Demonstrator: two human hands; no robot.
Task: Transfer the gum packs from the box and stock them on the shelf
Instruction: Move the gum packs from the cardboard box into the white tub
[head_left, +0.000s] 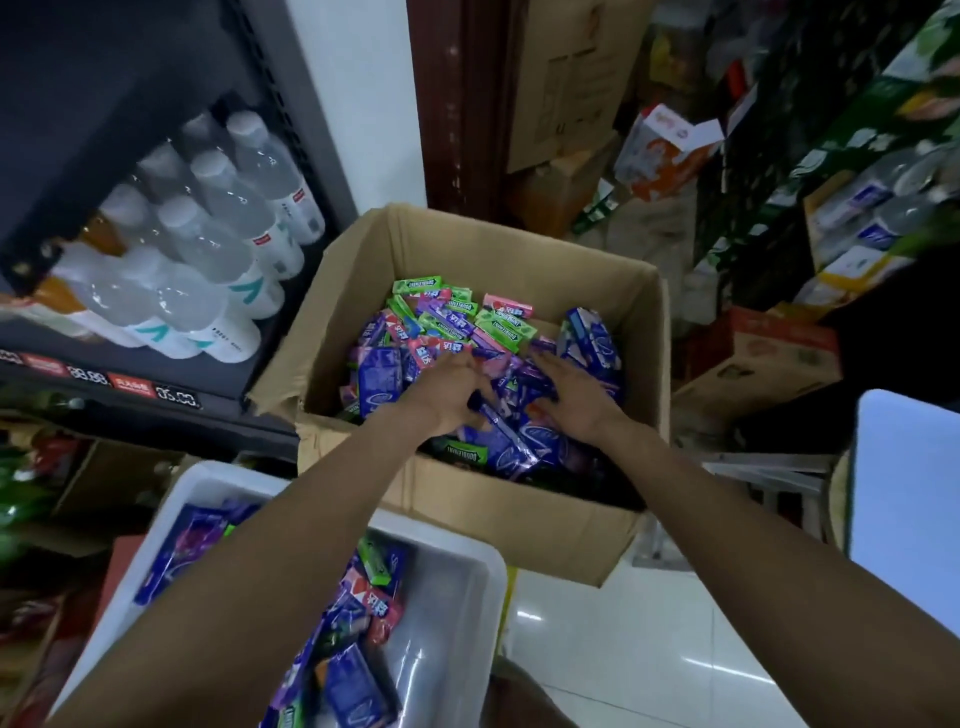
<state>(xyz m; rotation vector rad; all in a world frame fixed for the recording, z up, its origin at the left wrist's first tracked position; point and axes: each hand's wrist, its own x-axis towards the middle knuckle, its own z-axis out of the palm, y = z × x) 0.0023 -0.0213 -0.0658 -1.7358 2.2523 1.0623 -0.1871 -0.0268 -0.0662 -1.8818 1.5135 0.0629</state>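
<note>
We see both hands down in the box (597, 525), on top of the gum packs (457, 325); the packs fill it as a loose heap, green ones at the far side, blue and purple ones near and right; so the task's things lie directly under and just ahead of the fingers, no reach needed. Left hand (447, 392) sits mid-heap, fingers curled down around a dark blue pack (491, 415) whose long axis runs from the hand toward the near right; we judge it grasped, though blur there makes the grip hard to confirm. Right hand (574, 387) lies just beside it, fingers fairly straight and spread, resting flat on purple packs, holding nothing we can make out. The hands are near each other, not touching; both equally close to the heap, left nearer the green packs, right nearer the big blue packs (592, 335) at the right wall. A white bin (483, 566) with more gum sits near-left, under the left forearm, just beside the box; the shelf (156, 387) with bottles (218, 244) stands left of the box. We judge the coming move as a lift up and back toward the left, so the left hand has the shorter path.
</note>
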